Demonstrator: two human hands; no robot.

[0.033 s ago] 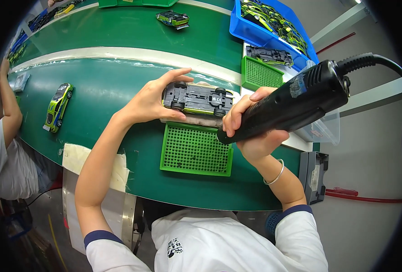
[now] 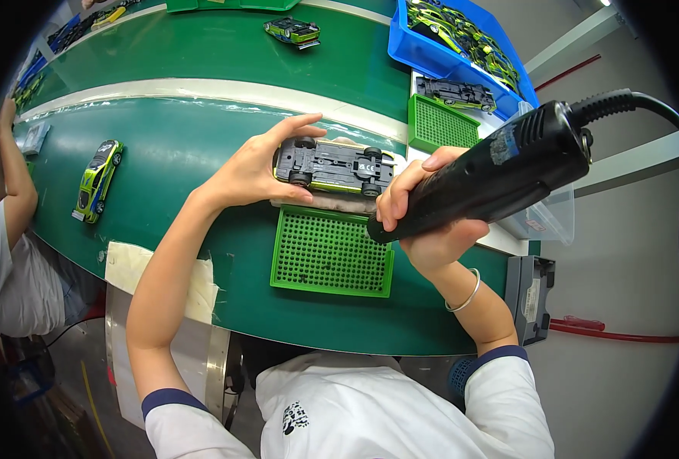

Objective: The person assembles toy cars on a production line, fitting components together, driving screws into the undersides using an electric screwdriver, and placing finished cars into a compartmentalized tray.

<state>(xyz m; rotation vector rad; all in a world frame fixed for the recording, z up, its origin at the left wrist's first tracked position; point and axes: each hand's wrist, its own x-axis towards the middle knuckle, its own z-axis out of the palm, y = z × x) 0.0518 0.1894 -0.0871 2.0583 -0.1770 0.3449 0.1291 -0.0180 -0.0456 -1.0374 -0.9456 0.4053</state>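
An upside-down toy car [image 2: 335, 166], with black underside and yellow-green body edges, lies on a greyish pad [image 2: 332, 201] in the middle of the table. My left hand [image 2: 267, 164] is closed round its left end, thumb on the near side and fingers on the far side. Wrapped in my right hand [image 2: 423, 203] is a black corded electric screwdriver [image 2: 485, 176], slanting up to the right. Its lower end is just right of the car, over the corner of a green perforated tray [image 2: 332, 252]; no bit shows. Small dark pieces sit in that tray's holes.
Single toy cars lie at left [image 2: 98, 181] and on the far strip [image 2: 292, 32]. A blue bin [image 2: 400, 50] of car parts stands back right, near a second green tray [image 2: 439, 126], an overturned car [image 2: 455, 93] and a clear box [image 2: 557, 214]. Another person's arm [image 2: 18, 168] shows at far left.
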